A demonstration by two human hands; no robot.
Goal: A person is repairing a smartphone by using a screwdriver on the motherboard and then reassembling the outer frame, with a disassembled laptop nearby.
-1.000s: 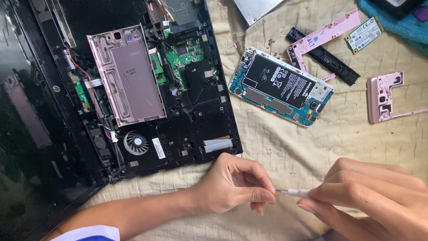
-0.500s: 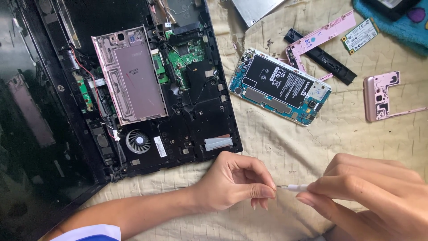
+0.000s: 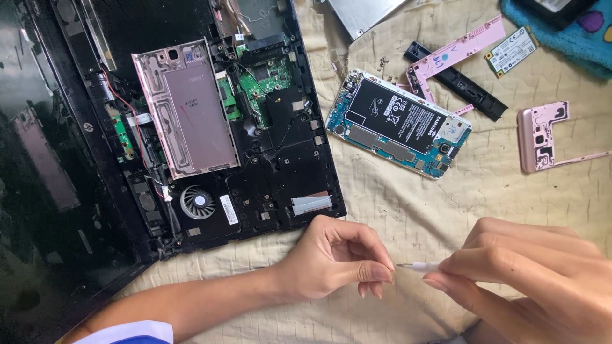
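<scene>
My right hand (image 3: 529, 274) grips a small white-handled screwdriver (image 3: 422, 266), its thin metal tip pointing left. My left hand (image 3: 335, 258) is curled, thumb and forefinger pinched together right at the screwdriver's tip; whether something tiny sits between the fingertips cannot be seen. Both hands hover over the beige cloth (image 3: 414, 210) near the front edge. Beyond them lies an opened phone (image 3: 398, 124) with its black battery and blue circuit board exposed. To the left is an opened black laptop base (image 3: 268, 165) with a pink metal back cover (image 3: 188, 108) resting on it.
A round fan (image 3: 196, 201) and green boards sit in the laptop. On the cloth at the back right lie a pink frame piece (image 3: 542, 137), a pink strip (image 3: 462, 48), a black bar (image 3: 465, 83), a small green card (image 3: 512, 51), a silver plate (image 3: 363, 16) and a blue cloth (image 3: 567, 35).
The view has shifted slightly. My left fingertips have closed in on the screwdriver's tip; the right hand holds its place.
</scene>
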